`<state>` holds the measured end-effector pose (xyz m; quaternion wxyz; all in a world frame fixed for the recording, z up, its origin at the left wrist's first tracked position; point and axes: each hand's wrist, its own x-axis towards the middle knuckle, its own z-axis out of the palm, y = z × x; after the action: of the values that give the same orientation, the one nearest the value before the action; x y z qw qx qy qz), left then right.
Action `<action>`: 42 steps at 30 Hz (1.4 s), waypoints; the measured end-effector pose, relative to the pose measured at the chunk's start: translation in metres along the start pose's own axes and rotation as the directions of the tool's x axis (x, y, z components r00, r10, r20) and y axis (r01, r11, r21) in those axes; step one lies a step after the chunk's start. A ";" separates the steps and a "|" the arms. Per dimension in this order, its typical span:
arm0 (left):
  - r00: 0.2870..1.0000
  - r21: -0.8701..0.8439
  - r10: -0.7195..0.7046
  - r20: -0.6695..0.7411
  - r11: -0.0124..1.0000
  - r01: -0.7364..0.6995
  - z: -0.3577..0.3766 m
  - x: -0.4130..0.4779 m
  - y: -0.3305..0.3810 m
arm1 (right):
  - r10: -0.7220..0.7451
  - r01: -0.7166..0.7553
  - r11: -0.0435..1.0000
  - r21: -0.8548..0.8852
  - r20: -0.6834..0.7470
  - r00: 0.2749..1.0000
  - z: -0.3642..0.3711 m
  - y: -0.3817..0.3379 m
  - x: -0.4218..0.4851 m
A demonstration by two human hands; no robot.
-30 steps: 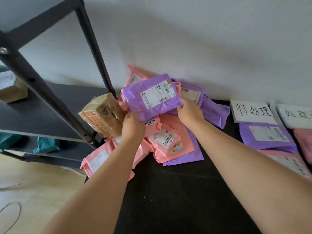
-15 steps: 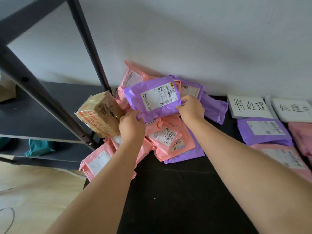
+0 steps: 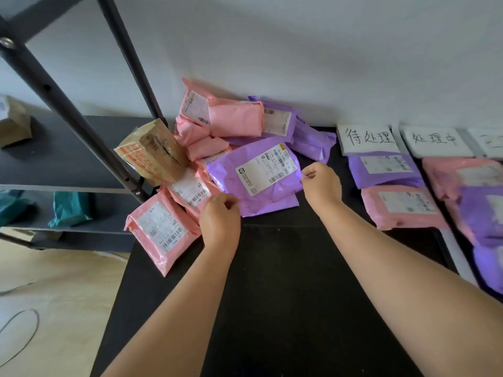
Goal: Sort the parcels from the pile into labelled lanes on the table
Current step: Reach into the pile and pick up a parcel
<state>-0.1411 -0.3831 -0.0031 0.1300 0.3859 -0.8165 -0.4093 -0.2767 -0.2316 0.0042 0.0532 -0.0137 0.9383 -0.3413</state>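
**A:** Where's the parcel being handled?

**B:** The purple parcel (image 3: 255, 178) is at centre frame, label up, on the near edge of the pile (image 3: 220, 118). The left hand (image 3: 220, 213) pinches its lower left corner with curled fingers. The right hand (image 3: 321, 183) pinches its right edge between thumb and forefinger.

**A:** What could go wrong?

**B:** Those are two thin pinches on slick film. If the contents are heavy, I'd expect the bag to sag or slip free. It also seems to lie over the pink bags beneath it, so pulling it out could drag them along.

**A:** Anything looking unstable?

**B:** Yes. The pink parcel (image 3: 160, 229) at lower left of the pile hangs over the edge of the counter (image 3: 272, 295). The brown box (image 3: 152, 151) leans tilted beside the shelf post (image 3: 81, 131). A nudge could send either one to the floor.

**A:** And the lanes?

**B:** They're at the right of the frame, each headed by a handwritten card (image 3: 368, 138). The nearest lane already holds a purple mailer (image 3: 383, 168) and a pink mailer (image 3: 400, 205). The label print is too small for me to read, so a wrong lane is the real risk.
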 end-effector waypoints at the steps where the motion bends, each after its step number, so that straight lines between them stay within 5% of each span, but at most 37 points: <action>1: 1.000 0.004 -0.009 0.014 1.000 0.009 0.005 -0.015 -0.002 | 0.016 -0.016 1.000 0.001 0.001 1.000 -0.005 0.012 -0.009; 13: 0.947 0.207 -0.215 0.238 0.964 0.167 0.058 -0.164 -0.045 | 0.127 -0.085 0.972 -0.217 0.191 0.973 -0.033 0.150 -0.118; 25: 0.885 0.331 -0.198 0.422 0.942 0.053 0.079 -0.244 -0.071 | -0.168 0.315 0.749 -0.584 0.292 0.941 -0.021 0.196 -0.203; 33: 0.952 0.350 0.165 0.259 0.902 -0.252 0.084 -0.229 -0.060 | -0.098 0.401 0.767 -0.501 0.526 0.845 -0.013 0.219 -0.211; 37: 0.894 0.473 0.150 0.421 0.805 -0.358 0.092 -0.211 -0.073 | -0.118 0.406 0.796 -0.449 0.542 0.832 -0.018 0.228 -0.202; 42: 0.902 0.457 0.100 0.420 0.835 -0.306 0.105 -0.233 -0.087 | -0.120 0.367 0.859 -0.356 0.557 0.822 -0.027 0.237 -0.191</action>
<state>0.0043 -0.1840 -0.1124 -0.0944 0.2292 -0.9417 -0.2274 -0.0872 -0.0211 -0.1101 0.2527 -0.2398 0.9316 -0.1032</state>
